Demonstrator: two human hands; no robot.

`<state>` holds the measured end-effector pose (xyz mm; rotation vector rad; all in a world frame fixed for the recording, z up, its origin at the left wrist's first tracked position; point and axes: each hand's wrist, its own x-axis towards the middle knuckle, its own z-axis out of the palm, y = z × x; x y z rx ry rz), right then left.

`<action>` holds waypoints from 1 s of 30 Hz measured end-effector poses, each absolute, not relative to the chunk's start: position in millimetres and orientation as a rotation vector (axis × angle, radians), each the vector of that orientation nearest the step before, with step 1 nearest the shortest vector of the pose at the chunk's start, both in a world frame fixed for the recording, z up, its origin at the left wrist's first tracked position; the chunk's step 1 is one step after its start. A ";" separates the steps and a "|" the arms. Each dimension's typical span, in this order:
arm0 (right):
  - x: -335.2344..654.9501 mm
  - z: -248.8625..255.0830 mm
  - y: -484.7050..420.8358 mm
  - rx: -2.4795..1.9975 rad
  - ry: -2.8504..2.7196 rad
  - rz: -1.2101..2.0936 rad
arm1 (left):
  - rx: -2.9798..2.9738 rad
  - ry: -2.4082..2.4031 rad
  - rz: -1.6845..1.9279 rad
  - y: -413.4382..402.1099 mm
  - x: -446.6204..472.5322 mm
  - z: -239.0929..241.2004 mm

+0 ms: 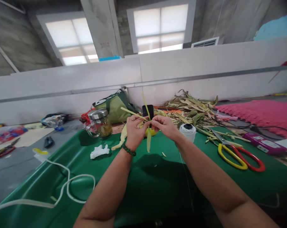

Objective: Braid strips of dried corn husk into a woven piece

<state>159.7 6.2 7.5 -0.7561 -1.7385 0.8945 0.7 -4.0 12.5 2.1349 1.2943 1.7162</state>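
Note:
Pale green corn husk strips [148, 141] cross each other between my two hands, above the green mat [143, 177]. My left hand [135, 131], with a beaded bracelet at the wrist, pinches them from the left. From the right, the fingertips of my right hand [165, 125] close on the strips near the crossing. One strip stands up, one points left, and one hangs down. A white spool of thread [187, 133] is beside my right wrist, with thread trailing forward over the mat. A larger piece of husk [123, 136] lies left of my left hand.
Large scissors [232, 155] with yellow and red handles lie at the right. Behind them is a heap of dried husks [189, 107]. A lidded glass mug [100, 125], crumpled tissue [99, 151] and white cord [68, 180] are on the left. A black device [147, 110] stands behind my hands.

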 end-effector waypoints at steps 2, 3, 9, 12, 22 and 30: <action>158.4 7.5 5.3 -0.781 -1.729 0.852 | 2.185 1.319 1.773 -4.5 1.3 10.6; 157.6 7.3 4.9 -0.794 -1.722 0.833 | 2.209 1.267 1.759 -4.8 2.4 9.0; 153.7 5.8 3.6 -0.820 -1.655 0.830 | 2.108 1.071 1.673 -6.0 11.1 1.8; 154.0 7.1 2.7 -0.802 -1.642 0.864 | 2.035 1.075 1.657 -6.0 11.1 5.1; 156.9 10.2 1.7 -0.821 -1.683 0.856 | 1.655 0.832 1.400 -5.9 10.1 10.1; 159.2 8.3 7.7 -0.816 -1.574 0.537 | 1.547 0.850 1.234 -9.5 12.7 11.8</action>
